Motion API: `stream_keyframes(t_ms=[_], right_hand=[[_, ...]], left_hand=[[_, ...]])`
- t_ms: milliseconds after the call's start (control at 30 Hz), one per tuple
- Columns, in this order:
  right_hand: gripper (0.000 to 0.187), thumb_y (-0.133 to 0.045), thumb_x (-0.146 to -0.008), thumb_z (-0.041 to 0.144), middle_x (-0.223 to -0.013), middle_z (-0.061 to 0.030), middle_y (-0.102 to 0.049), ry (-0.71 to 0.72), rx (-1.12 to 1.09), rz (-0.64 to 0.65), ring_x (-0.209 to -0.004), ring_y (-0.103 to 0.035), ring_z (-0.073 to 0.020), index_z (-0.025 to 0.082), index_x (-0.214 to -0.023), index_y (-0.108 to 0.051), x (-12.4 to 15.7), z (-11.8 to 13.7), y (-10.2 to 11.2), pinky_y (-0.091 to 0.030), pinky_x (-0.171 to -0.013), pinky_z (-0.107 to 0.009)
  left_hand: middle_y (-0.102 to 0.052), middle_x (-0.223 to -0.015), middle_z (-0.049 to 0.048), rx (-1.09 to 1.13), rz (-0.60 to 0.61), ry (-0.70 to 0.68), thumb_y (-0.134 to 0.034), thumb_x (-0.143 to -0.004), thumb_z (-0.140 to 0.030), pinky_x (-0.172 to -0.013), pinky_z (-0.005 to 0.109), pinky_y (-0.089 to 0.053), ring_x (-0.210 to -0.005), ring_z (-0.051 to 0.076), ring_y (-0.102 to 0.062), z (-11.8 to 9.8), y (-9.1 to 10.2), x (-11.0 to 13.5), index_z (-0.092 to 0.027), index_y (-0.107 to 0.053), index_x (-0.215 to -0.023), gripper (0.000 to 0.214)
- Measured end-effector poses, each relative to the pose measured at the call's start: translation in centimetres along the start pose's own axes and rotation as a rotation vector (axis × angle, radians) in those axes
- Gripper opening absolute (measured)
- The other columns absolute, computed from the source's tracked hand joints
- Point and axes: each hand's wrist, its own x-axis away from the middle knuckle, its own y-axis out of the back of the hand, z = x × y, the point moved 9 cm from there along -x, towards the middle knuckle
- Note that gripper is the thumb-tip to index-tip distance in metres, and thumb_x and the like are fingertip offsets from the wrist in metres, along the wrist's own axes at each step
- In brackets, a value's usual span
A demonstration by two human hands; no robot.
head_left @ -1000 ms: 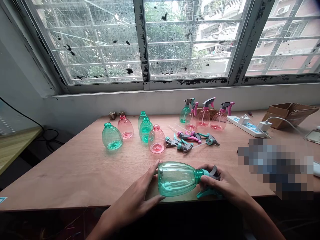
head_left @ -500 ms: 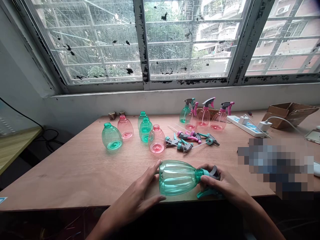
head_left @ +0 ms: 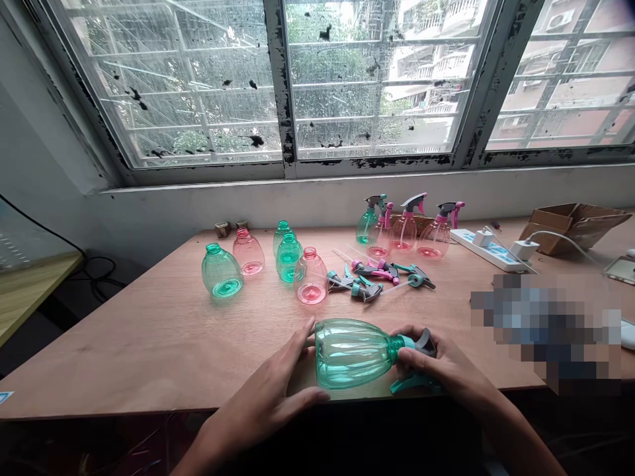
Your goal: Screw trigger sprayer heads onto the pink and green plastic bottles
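A green spray bottle [head_left: 352,354] lies sideways in front of me, its base to the left and its grey-and-teal trigger head [head_left: 414,381] to the right. My right hand [head_left: 441,363] is closed around the neck and the trigger head, partly hiding them. At the base, my left hand [head_left: 270,380] is cupped with thumb and fingers apart; whether its fingertips touch the plastic I cannot tell. Beyond the bottle lie several loose trigger heads [head_left: 367,291] with tubes. Left of these stand open-necked bottles, among them a pink bottle [head_left: 311,281] and a green bottle [head_left: 221,274].
Several bottles with trigger heads fitted, one a pink spray bottle [head_left: 434,239], stand near the wall. A white power strip [head_left: 496,254] with plugs and a cardboard box [head_left: 570,228] are at the right. A blurred patch [head_left: 550,324] covers something on the wooden table [head_left: 149,344].
My left hand's fingers have shifted slightly left, away from the bottle's base. My right hand and the bottle have stayed almost still.
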Motion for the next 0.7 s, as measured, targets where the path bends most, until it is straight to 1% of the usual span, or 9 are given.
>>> stream_keyframes(t_ms=[133, 267, 400, 533, 600, 700], right_hand=[[0.039, -0.078, -0.086, 0.047, -0.074, -0.0022, -0.076, -0.01, -0.015, 0.007, -0.072, -0.069, -0.0205, 0.017, -0.108, -0.066, 0.07, -0.15, -0.04, -0.057, -0.068, -0.031], [0.04, -0.078, -0.086, 0.047, -0.075, -0.0021, -0.075, -0.019, -0.017, 0.01, -0.073, -0.069, -0.0203, 0.017, -0.109, -0.065, 0.05, -0.28, -0.1, -0.056, -0.068, -0.031], [0.04, -0.077, -0.086, 0.048, -0.075, -0.0021, -0.075, -0.015, -0.01, 0.009, -0.073, -0.068, -0.0205, 0.018, -0.109, -0.065, 0.04, -0.27, -0.06, -0.055, -0.069, -0.031], [0.04, -0.077, -0.086, 0.049, -0.074, -0.0022, -0.075, -0.015, -0.003, 0.009, -0.073, -0.068, -0.0208, 0.017, -0.108, -0.065, 0.0, -0.22, 0.0, -0.055, -0.069, -0.031], [0.041, -0.077, -0.086, 0.049, -0.074, -0.0021, -0.074, -0.012, 0.005, 0.009, -0.073, -0.068, -0.0207, 0.017, -0.108, -0.066, -0.04, -0.19, 0.01, -0.055, -0.069, -0.031], [0.04, -0.077, -0.086, 0.048, -0.075, -0.0021, -0.074, -0.01, 0.016, 0.01, -0.073, -0.068, -0.0205, 0.017, -0.109, -0.066, -0.08, -0.22, 0.0, -0.055, -0.068, -0.031]], left_hand=[[-0.028, -0.168, 0.0023, -0.041, -0.029, -0.036, -0.066, -0.096, -0.033, -0.124, 0.046, -0.032, -0.151, 0.029, -0.034, -0.4, 0.23, -0.09, -0.039, -0.007, -0.16, 0.088], [-0.033, -0.166, 0.0012, -0.002, -0.027, -0.053, -0.067, -0.095, -0.028, -0.121, 0.043, -0.038, -0.147, 0.027, -0.041, -0.45, 0.18, -0.09, -0.042, -0.004, -0.16, 0.091], [-0.031, -0.167, 0.001, 0.016, -0.008, -0.024, -0.071, -0.093, -0.032, -0.119, 0.043, -0.04, -0.147, 0.028, -0.041, -0.09, -0.02, -0.05, -0.044, -0.002, -0.159, 0.096], [-0.027, -0.168, 0.0028, 0.02, -0.008, -0.006, -0.068, -0.095, -0.033, -0.119, 0.045, -0.039, -0.146, 0.028, -0.043, 0.14, -0.12, -0.06, -0.043, 0.003, -0.159, 0.096], [-0.024, -0.169, 0.0025, 0.005, -0.019, -0.011, -0.068, -0.095, -0.032, -0.119, 0.046, -0.04, -0.145, 0.028, -0.044, 0.14, -0.08, -0.07, -0.043, 0.002, -0.159, 0.095], [-0.027, -0.168, 0.0016, -0.015, -0.034, -0.022, -0.069, -0.094, -0.031, -0.118, 0.046, -0.041, -0.143, 0.028, -0.046, 0.06, 0.02, -0.04, -0.044, -0.004, -0.159, 0.093]])
